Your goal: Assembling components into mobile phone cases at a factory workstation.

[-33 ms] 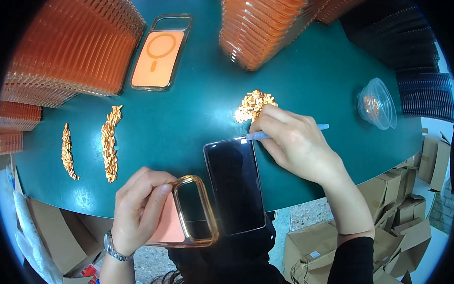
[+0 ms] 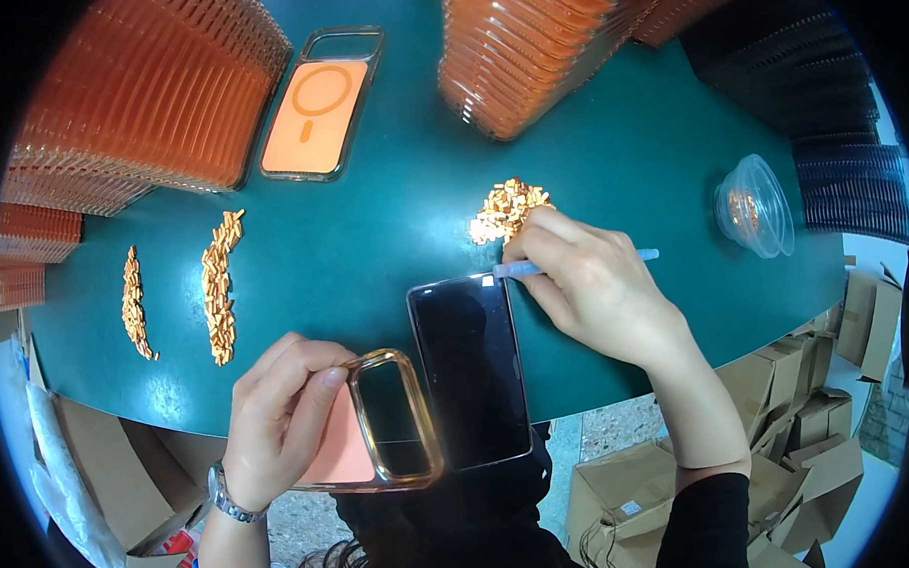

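My left hand (image 2: pixel 288 408) grips a phone case (image 2: pixel 341 448) by its edge, thumb and fingers pinched on it. The case has a pink-orange back and a shiny gold frame around a wide camera opening, and it is held tilted over the front edge of the table. In my right hand (image 2: pixel 585 279) is a slim pale-blue pen-like stick (image 2: pixel 648 255), held between the fingers. Its fingertips reach the near side of a pile of small gold pieces (image 2: pixel 509 208). Between my hands lies a black phone (image 2: pixel 470 370), reaching past the table edge.
Two rows of gold pieces (image 2: pixel 219 296) lie at left. Behind them is an orange case (image 2: pixel 310 119). Tall stacks of orange cases (image 2: pixel 171 84) and black cases (image 2: pixel 782 75) line the back. A clear plastic cup (image 2: pixel 762 210) stands right; cardboard boxes (image 2: pixel 622 490) are below the table (image 2: pixel 620 120).
The phone case in my left hand has shifted very slightly to the right. My right hand stays at the pile.
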Motion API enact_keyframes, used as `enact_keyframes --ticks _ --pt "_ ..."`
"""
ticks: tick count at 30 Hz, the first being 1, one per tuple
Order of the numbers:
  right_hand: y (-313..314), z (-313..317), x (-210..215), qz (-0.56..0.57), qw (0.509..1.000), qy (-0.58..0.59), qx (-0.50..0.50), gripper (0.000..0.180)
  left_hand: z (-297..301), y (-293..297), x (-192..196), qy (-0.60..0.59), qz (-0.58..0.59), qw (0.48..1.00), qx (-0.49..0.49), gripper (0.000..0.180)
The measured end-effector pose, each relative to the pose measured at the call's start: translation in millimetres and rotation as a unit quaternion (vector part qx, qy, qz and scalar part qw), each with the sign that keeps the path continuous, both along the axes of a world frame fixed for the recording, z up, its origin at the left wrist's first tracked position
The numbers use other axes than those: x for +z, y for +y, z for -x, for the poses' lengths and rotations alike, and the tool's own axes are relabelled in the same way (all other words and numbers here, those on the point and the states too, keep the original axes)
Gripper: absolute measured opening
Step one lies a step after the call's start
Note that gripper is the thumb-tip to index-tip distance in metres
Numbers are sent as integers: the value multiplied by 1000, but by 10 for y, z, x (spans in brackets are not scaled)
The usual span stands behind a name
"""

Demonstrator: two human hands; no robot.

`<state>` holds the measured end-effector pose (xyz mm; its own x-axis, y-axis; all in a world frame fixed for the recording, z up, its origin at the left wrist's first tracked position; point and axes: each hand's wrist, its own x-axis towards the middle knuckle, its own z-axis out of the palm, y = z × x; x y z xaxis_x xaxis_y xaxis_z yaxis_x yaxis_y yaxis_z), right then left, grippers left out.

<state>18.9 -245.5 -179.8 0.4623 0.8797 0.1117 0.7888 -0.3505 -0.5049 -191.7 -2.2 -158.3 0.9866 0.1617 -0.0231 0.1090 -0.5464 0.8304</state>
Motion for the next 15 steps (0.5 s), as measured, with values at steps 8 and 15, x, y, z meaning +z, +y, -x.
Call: enact_keyframes --ticks 8,15 --pt "-68 143 183 -123 968 214 -53 8 -170 -82 99 19 -12 999 -38 11" --pt "-2 329 379 -197 892 403 -44 16 -139 -68 149 21 -45 997 -58 12"
